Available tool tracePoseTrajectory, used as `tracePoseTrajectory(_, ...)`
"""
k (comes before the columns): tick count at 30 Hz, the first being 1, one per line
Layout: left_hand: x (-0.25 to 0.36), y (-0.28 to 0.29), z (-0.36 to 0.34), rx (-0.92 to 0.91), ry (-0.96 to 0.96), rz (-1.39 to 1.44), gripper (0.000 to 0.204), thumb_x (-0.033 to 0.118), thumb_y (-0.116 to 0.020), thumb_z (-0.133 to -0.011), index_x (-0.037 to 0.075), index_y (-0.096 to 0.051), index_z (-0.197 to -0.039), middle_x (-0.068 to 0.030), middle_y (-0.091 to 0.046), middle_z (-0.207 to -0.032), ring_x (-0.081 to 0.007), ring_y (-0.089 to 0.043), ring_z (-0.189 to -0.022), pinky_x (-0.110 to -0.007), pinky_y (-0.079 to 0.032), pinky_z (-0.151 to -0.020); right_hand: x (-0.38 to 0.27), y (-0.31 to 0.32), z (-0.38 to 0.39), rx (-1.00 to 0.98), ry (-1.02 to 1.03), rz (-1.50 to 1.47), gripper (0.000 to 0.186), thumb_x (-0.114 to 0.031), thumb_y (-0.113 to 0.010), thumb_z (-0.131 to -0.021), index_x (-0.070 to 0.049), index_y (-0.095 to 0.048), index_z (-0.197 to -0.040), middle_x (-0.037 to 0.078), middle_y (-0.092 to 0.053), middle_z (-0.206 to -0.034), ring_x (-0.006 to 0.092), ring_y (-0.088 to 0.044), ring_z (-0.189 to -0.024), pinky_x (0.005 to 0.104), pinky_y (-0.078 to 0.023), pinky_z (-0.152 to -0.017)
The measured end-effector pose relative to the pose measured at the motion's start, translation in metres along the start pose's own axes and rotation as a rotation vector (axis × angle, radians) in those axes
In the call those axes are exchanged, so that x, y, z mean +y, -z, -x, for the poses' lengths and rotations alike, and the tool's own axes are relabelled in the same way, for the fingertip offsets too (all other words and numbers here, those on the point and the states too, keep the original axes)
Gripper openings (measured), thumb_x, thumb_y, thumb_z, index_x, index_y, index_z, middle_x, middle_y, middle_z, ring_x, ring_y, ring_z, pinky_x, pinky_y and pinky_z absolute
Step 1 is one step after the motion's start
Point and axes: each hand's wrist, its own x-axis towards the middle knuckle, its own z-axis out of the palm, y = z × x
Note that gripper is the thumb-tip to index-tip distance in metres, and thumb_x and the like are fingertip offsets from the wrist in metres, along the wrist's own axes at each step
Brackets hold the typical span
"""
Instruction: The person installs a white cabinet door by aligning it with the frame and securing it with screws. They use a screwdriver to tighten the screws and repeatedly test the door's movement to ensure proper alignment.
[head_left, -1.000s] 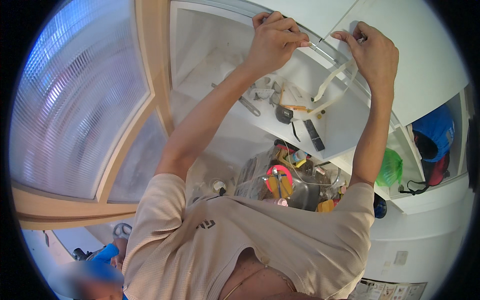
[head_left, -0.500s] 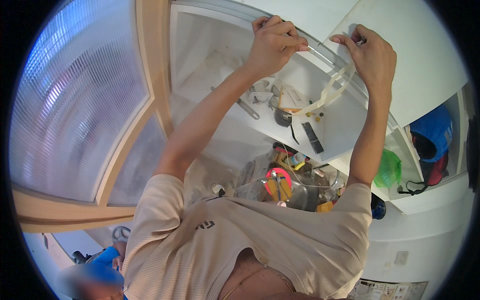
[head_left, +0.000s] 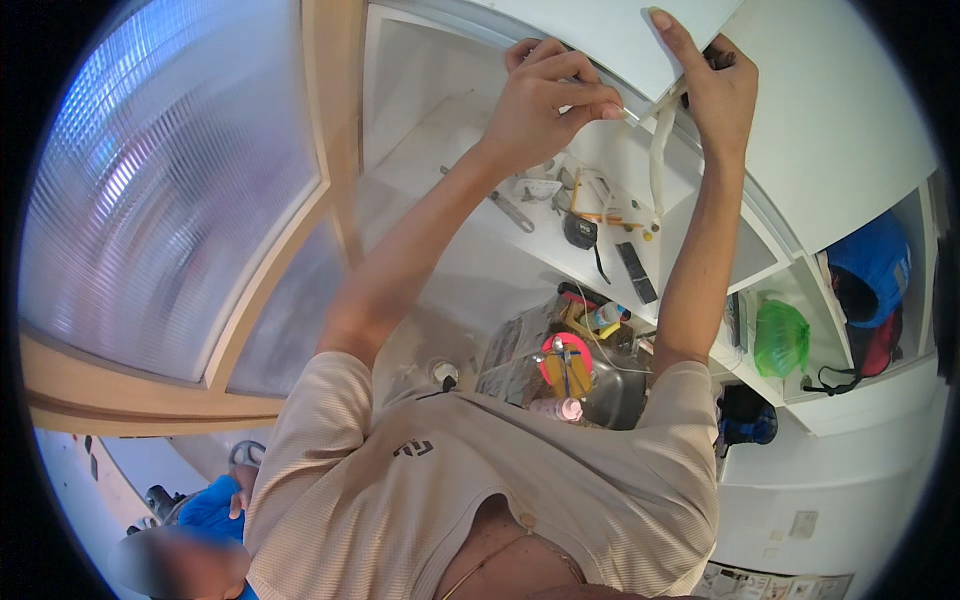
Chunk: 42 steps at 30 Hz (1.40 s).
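A white panel (head_left: 600, 35) with a straight edge is at the top. My left hand (head_left: 555, 105) is closed at that edge, thumb and forefinger pinched on something thin and pale that I cannot make out. To its right, my right hand (head_left: 722, 95) has its thumb stretched along the panel face, the other fingers curled. From under this palm a long cream strip (head_left: 658, 165) hangs toward the shelf. On the white shelf (head_left: 420, 150) below lie a black tape measure (head_left: 580, 230), a dark flat bar (head_left: 635, 272) and a metal tool (head_left: 512, 212).
A wood-framed ribbed glass door (head_left: 315, 100) stands on the left. Under the shelf, a steel sink (head_left: 615, 395) adjoins a cluttered counter with a pink dish (head_left: 553, 372). Right cubbies hold a green bag (head_left: 780, 338) and a blue bag (head_left: 870, 265). Another person (head_left: 215, 505) is at the lower left.
My right hand has moved up and left, its thumb now laid over the panel. The cream strip's loop has become a nearly straight hanging length. My left hand has stayed at the edge.
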Motion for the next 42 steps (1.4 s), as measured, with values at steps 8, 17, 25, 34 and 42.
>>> tracePoseTrajectory(8, 0.026, 0.030, 0.007, 0.904, 1.022, 0.915, 0.060, 0.040, -0.073, -0.096, 0.008, -0.049, -0.142, -0.0102, -0.055, -0.130, -0.0224, -0.052, -0.119, -0.047, -0.045, -0.105, 0.024, -0.034, 0.005, 0.382, 0.234, -0.388, 0.049, -0.044, -0.080, -0.090, -0.004, -0.064, -0.069, -0.004, -0.052, -0.064, 0.0087, -0.046, -0.063, 0.0247, -0.038, -0.061)
tracePoseTrajectory(17, 0.026, 0.009, -0.040, 0.729, 0.867, 1.508, 0.062, 0.034, -0.065, -0.104, -0.006, -0.044, -0.146, -0.0141, -0.059, -0.140, -0.0271, -0.058, -0.129, -0.040, -0.048, -0.112, -0.007, -0.061, 0.017, 0.443, 0.278, -0.812, 0.042, -0.038, -0.065, -0.103, -0.002, -0.065, -0.083, 0.000, -0.058, -0.079, 0.0108, -0.050, -0.072, 0.0292, -0.044, -0.070)
tracePoseTrajectory(25, 0.047, 0.011, -0.048, 0.773, 0.919, 1.300, 0.069, 0.045, -0.063, -0.103, -0.006, -0.045, -0.145, -0.0162, -0.060, -0.137, -0.0279, -0.062, -0.123, -0.042, -0.053, -0.103, -0.039, -0.062, 0.030, 0.298, 0.264, -1.375, 0.051, -0.035, -0.053, -0.110, 0.009, -0.064, -0.086, 0.003, -0.059, -0.081, 0.0109, -0.050, -0.081, 0.0292, -0.042, -0.077)
tracePoseTrajectory(34, 0.040, 0.008, -0.044, 0.704, 0.894, 1.393, 0.068, 0.048, -0.059, -0.104, -0.002, -0.045, -0.149, -0.0142, -0.057, -0.145, -0.0300, -0.055, -0.132, -0.044, -0.045, -0.112, -0.043, -0.012, 0.041, 0.549, 0.305, -0.587, 0.050, -0.045, -0.050, -0.110, -0.006, -0.060, -0.081, -0.001, -0.048, -0.075, 0.0095, -0.044, -0.069, 0.0281, -0.038, -0.066)
tracePoseTrajectory(42, 0.042, 0.010, -0.048, 0.719, 1.002, 1.366, 0.068, 0.050, -0.057, -0.104, 0.001, -0.044, -0.150, -0.0140, -0.053, -0.150, -0.0312, -0.054, -0.133, -0.045, -0.043, -0.115, 0.005, 0.009, 0.089, 0.752, 0.226, -1.150, 0.024, -0.018, -0.050, -0.107, 0.004, -0.058, -0.104, 0.011, -0.054, -0.078, 0.0206, -0.055, -0.068, 0.0349, -0.050, -0.066)
